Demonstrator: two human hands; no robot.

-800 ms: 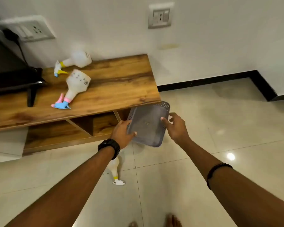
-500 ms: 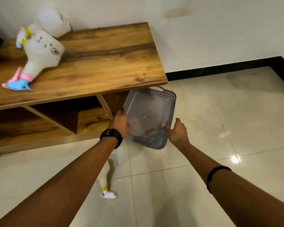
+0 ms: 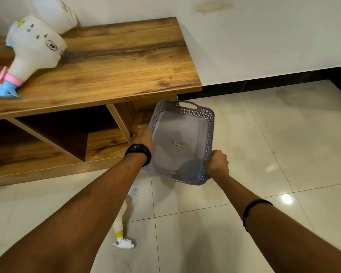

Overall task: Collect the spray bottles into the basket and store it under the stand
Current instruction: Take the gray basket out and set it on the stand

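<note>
I hold an empty grey perforated basket [image 3: 208,123] tilted above the floor, just off the right end of the wooden stand [image 3: 114,62]. My left hand [image 3: 142,136] grips its left rim and my right hand [image 3: 217,163] grips its near right corner. A white spray bottle with a pink and blue trigger [image 3: 31,54] lies on the stand's top at the left. Behind it, a second white bottle [image 3: 56,13] rests against the wall. A third white bottle with a yellow collar [image 3: 121,225] lies on the floor, partly hidden under my left forearm.
The stand has open shelf compartments [image 3: 67,138] below its top. A white wall with a black skirting [image 3: 264,85] runs behind. Glossy white floor tiles [image 3: 274,154] spread to the right and toward me.
The basket has come out from under the stand's right end and turned so its open inside faces me. My right hand has closed on its near corner. The view has moved closer and lower.
</note>
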